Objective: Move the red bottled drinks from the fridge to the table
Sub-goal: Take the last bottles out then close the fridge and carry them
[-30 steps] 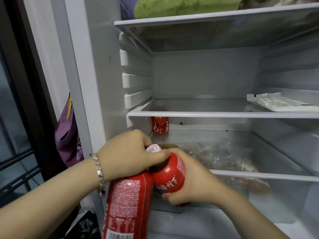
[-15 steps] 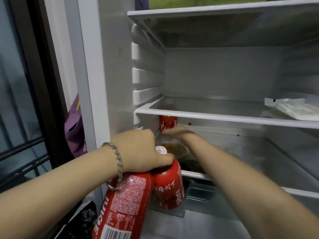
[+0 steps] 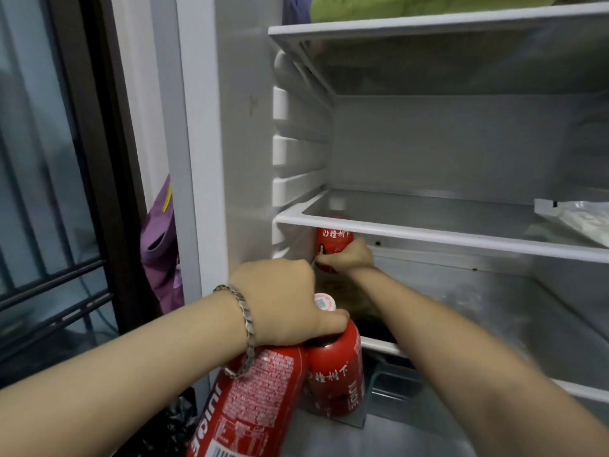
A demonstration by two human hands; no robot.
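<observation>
Fridge (image 3: 237, 159) is open and both hands are busy. The left hand (image 3: 280, 301) is clamped over the tops of two red bottles at once, down at the front left corner of the fridge. The big bottle (image 3: 253, 400) hangs tilted, its bottom swung toward the camera with the barcode end at the lower edge of view. The second bottle (image 3: 336, 374) sits right against it on the right, nearer upright, and its white cap (image 3: 324, 303) pokes out just past the thumb. There's a silver bracelet (image 3: 245, 321) on that wrist, draped onto the big bottle.

The right hand (image 3: 349, 258) is stretched way in, well apart from the left, with its fingers wrapped round the lower half of a third bottle (image 3: 333, 242). That one stands upright in the back left corner, under the middle shelf (image 3: 428, 234) — you can see its top blurred through the glass.

Other stuff: a pale plastic packet (image 3: 580, 219) at the right end of the middle shelf, something green (image 3: 395, 4) on the top shelf, and a purple bag (image 3: 161, 245) hanging just left of the fridge by a barred window (image 3: 49, 192).
</observation>
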